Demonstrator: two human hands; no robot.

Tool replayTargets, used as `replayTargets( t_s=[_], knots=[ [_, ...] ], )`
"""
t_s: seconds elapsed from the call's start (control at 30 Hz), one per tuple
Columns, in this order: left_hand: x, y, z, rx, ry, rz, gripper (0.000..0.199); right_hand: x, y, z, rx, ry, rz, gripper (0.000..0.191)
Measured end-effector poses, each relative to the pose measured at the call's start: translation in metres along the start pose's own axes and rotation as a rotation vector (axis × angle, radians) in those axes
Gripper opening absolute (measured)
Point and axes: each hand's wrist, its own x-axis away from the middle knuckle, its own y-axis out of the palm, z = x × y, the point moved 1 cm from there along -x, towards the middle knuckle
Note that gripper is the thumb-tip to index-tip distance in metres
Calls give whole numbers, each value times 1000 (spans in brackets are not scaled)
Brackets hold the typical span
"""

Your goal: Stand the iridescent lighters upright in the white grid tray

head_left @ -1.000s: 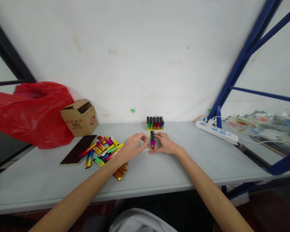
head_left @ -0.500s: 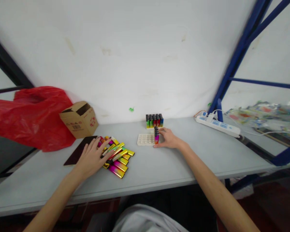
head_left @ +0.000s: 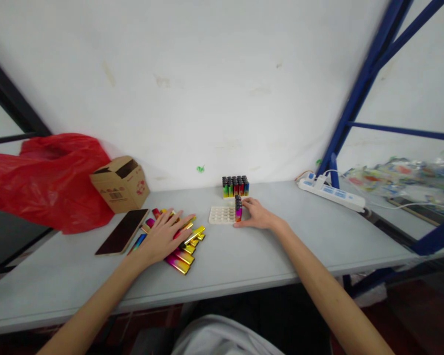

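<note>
My left hand (head_left: 163, 240) lies over a loose pile of shiny, multicoloured lighters (head_left: 179, 261), its fingers spread and touching those on top; the hand hides part of the pile. With thumb in front and fingers behind, my right hand (head_left: 257, 215) grips the right end of a white tray (head_left: 221, 215) with rows of small holes. A row of upright purple-and-orange lighters (head_left: 239, 211) with black tops stands in that end of the tray, against the right hand. Behind it, a block of upright lighters (head_left: 236, 187) fills a second tray near the wall.
A dark-screened phone (head_left: 123, 231) lies left of the pile. Farther back are a cardboard box (head_left: 122, 185) and a red plastic bag (head_left: 70, 182). At right, a white power strip (head_left: 332, 194) with plugs and cables lies by a blue metal frame (head_left: 355, 98).
My left hand has moved right, farther over the lighter pile, uncovering the phone and a blue lighter at the left. My right hand stays at the tray's end.
</note>
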Motion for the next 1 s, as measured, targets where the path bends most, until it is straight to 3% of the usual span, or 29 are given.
replayTargets(
  t_s=[0.1,0.3,0.57,1.0],
  knots=[
    [-11,0,7,16,46,-97,54,0,1,1,5,0,-2,71],
    [-32,2,22,56,142,-124,54,0,2,2,10,18,-9,75],
    [-48,10,12,168,223,-170,61,-2,2,4,20,10,2,69],
    [-49,2,17,297,179,-129,44,5,-9,16,70,107,45,72]
  ],
)
